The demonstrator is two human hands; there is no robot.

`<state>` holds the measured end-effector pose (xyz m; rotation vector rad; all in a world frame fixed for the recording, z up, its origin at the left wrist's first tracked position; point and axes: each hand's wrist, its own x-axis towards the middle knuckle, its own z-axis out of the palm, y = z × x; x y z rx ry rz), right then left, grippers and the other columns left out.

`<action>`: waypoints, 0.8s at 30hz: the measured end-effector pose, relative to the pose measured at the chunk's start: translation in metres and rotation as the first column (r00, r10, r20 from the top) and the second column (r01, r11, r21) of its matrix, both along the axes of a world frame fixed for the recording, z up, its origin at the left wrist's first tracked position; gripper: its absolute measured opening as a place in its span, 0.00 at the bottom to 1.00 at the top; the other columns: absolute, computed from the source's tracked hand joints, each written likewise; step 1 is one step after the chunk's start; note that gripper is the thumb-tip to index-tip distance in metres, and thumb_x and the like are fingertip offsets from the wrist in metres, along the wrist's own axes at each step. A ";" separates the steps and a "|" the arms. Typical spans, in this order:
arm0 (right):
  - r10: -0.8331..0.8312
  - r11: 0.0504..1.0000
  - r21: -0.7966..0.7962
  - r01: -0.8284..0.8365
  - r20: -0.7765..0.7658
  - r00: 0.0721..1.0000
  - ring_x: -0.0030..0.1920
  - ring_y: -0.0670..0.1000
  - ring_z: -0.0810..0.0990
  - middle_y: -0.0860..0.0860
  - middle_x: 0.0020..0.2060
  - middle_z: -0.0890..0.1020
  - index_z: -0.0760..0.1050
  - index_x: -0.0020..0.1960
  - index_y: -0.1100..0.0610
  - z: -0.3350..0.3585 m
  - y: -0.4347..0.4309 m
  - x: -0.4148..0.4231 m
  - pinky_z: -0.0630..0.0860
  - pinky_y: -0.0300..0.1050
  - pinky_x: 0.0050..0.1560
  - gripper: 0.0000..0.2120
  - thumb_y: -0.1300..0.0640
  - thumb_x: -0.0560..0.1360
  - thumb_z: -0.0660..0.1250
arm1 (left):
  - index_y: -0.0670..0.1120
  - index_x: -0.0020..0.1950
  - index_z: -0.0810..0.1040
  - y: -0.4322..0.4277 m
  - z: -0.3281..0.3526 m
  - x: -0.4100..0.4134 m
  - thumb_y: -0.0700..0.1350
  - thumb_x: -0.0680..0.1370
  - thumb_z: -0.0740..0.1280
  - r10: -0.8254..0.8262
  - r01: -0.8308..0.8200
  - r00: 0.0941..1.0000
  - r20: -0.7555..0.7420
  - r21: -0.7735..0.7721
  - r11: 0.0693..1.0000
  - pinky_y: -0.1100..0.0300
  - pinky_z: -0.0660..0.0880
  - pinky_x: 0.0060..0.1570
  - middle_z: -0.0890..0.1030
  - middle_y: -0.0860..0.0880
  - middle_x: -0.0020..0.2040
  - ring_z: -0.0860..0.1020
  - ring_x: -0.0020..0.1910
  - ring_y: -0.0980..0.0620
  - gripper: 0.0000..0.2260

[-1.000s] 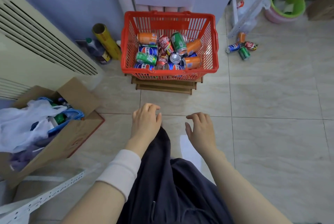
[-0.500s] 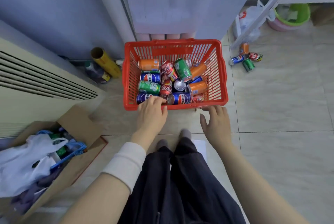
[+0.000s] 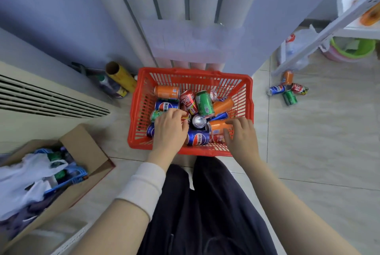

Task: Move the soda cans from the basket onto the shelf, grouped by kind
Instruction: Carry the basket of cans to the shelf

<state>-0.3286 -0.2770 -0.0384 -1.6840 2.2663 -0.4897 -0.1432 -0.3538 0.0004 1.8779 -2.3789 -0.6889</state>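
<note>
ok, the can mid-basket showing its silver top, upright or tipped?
Roughly upright: silver-top can faces its round lid up; green can beside it lies sideways.

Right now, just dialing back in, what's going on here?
A person reaches both hands into a red plastic basket of mixed soda cans. The left hand is down among the cans at the near left; the right hand lies over an orange can at the near right. Whether either grips yet is unclear. Four loose cans lie on the floor by the white shelf.
</note>
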 end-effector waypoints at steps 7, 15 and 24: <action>-0.001 0.999 0.034 0.000 0.013 1.000 0.48 0.60 0.77 0.58 0.47 0.80 0.77 0.52 0.62 -0.007 -0.030 -0.004 0.75 0.54 0.47 0.12 0.58 0.70 0.69 | 0.47 0.61 0.75 -0.033 -0.009 0.012 0.46 0.78 0.61 0.045 -0.045 0.999 0.020 0.036 0.998 0.52 0.68 0.61 0.75 0.47 0.60 0.73 0.60 0.48 0.12; -0.218 0.972 0.101 0.210 0.074 0.973 0.59 0.60 0.74 0.61 0.60 0.75 0.70 0.65 0.64 -0.011 -0.037 0.007 0.73 0.53 0.57 0.25 0.57 0.71 0.71 | 0.46 0.63 0.72 -0.073 -0.022 0.046 0.47 0.78 0.61 0.065 -0.066 0.998 0.011 0.071 0.995 0.51 0.69 0.59 0.76 0.47 0.60 0.74 0.59 0.47 0.15; -0.510 0.831 0.310 0.462 0.095 0.855 0.66 0.60 0.67 0.62 0.65 0.69 0.64 0.69 0.64 -0.051 -0.045 0.012 0.65 0.53 0.65 0.28 0.55 0.74 0.68 | 0.50 0.72 0.61 -0.093 -0.077 0.099 0.48 0.76 0.65 0.340 -0.310 0.939 -0.058 0.295 0.904 0.46 0.74 0.58 0.75 0.47 0.62 0.75 0.60 0.48 0.26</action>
